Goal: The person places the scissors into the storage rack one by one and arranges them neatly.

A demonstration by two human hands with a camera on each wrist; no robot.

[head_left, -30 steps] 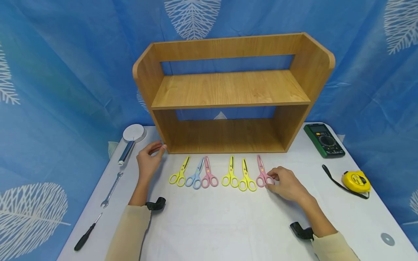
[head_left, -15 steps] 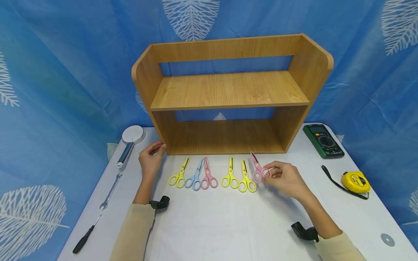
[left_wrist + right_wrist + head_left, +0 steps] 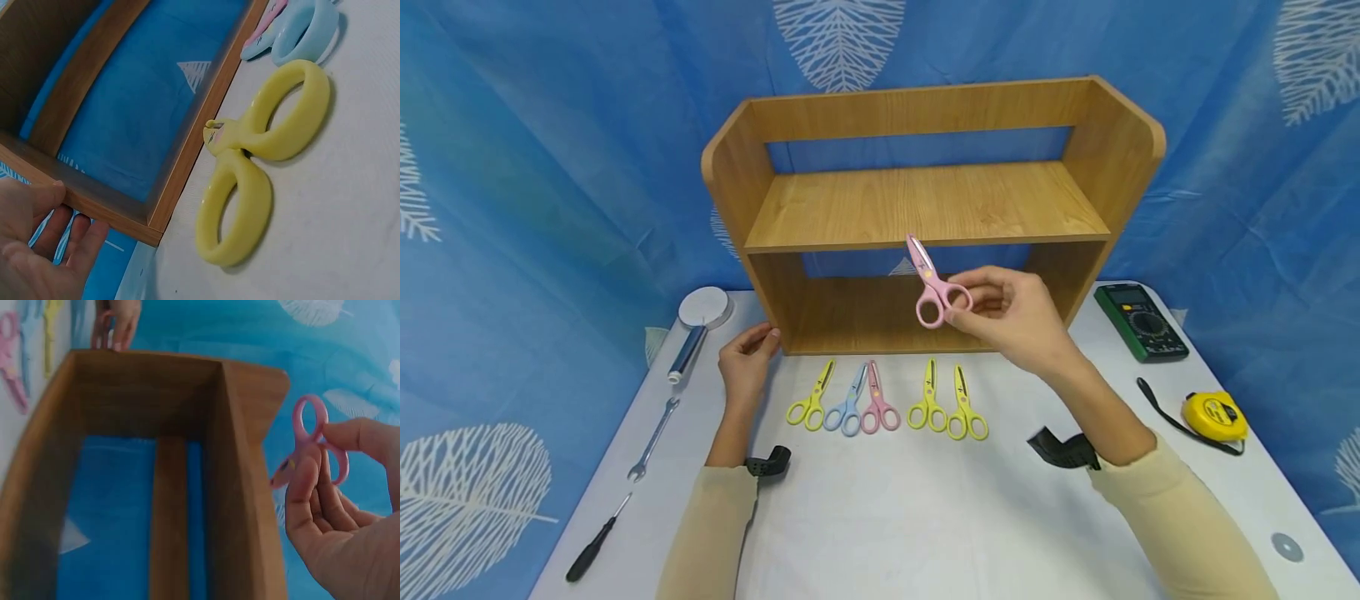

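My right hand pinches a pink pair of scissors by one handle ring and holds it in the air in front of the wooden shelf unit, blades pointing up and left; the right wrist view shows the same pink scissors between thumb and fingers. My left hand rests with relaxed fingers against the shelf's lower left corner. On the white table lies a row of small scissors: yellow, blue, pink, yellow, yellow. The left wrist view shows the yellow scissors' handles close up.
A round-headed metal tool, a wrench and a black screwdriver lie at the left. A green multimeter, a yellow tape measure and a metal washer lie at the right. Blue curtain surrounds the table.
My right hand picked the rightmost pink scissors off the table and lifted them up and left, in front of the shelf. The left hand stayed by the shelf corner.
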